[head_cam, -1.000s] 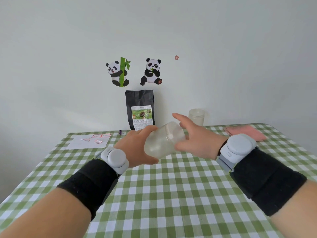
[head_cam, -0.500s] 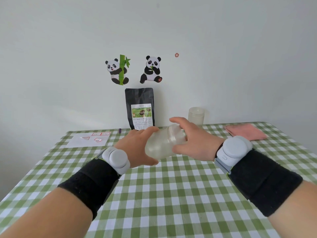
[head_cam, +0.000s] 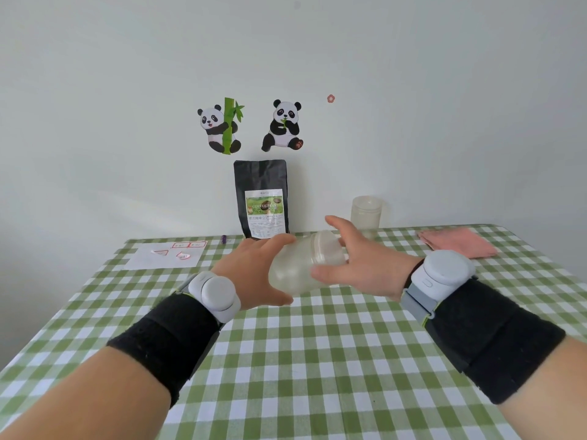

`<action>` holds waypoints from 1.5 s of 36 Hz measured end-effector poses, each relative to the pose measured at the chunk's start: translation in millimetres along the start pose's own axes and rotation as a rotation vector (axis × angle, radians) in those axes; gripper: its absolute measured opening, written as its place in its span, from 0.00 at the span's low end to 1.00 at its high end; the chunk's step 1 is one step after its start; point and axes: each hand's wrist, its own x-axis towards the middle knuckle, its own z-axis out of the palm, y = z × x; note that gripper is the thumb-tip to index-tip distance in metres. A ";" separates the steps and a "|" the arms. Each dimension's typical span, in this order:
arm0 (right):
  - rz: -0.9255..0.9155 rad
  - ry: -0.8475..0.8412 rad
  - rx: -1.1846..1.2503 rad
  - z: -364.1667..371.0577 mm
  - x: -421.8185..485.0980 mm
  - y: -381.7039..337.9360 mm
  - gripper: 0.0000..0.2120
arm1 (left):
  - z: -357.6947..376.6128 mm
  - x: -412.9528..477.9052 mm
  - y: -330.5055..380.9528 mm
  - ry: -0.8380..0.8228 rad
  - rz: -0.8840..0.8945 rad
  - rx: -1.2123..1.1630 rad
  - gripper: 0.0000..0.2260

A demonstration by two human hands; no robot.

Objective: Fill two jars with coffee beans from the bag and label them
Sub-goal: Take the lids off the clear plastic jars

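One jar, nearly sideways, lid pointing far-right; left hand wraps body, right hand fingers grip lid.

Forearms extended forward; left hand, right hand curled inward, gripping.

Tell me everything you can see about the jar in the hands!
The jar is cloudy white and partly see-through, plastic by its look, with a rounded body and a pale lid on its top. No dark beans show inside it. It is tipped on its side in the air above the green checked table, with the lid end pointing away toward the wall. The left hand grips its bottom end, and the right hand curls round the lid end.
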 end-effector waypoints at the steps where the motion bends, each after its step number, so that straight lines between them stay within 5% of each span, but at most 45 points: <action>1: 0.026 0.008 0.024 0.2 0.0 -0.7 0.46 | -0.1 0.4 0.4 0.000 -0.001 -0.007 0.42; 4: 0.030 0.065 -0.024 1.9 0.7 0.9 0.42 | 0.5 2.1 0.9 -0.012 0.003 -0.007 0.42; 8: -0.006 0.015 0.022 2.0 2.9 5.7 0.51 | 0.2 3.1 1.0 -0.010 -0.009 -0.043 0.42; 13: 0.000 0.106 -0.018 2.4 2.9 6.0 0.39 | 0.2 3.9 2.2 -0.033 0.006 0.003 0.42; 18: -0.068 0.037 0.049 0.4 1.5 12.4 0.43 | 5.0 6.7 0.2 -0.030 -0.011 -0.044 0.42; 22: -0.079 0.110 0.017 2.2 2.8 14.2 0.35 | 8.1 10.0 0.6 -0.027 0.006 -0.047 0.42; 34: -0.052 0.272 0.226 -6.4 12.7 52.5 0.31 | 48.2 50.6 -18.7 0.101 -0.265 -0.580 0.42; 45: 0.181 0.112 0.048 27.4 42.9 117.8 0.29 | 112.0 111.1 -28.4 0.158 -0.463 -0.718 0.33; 54: 0.138 0.041 -0.126 51.7 46.0 140.6 0.25 | 131.3 126.3 -37.2 0.099 -0.509 -0.711 0.38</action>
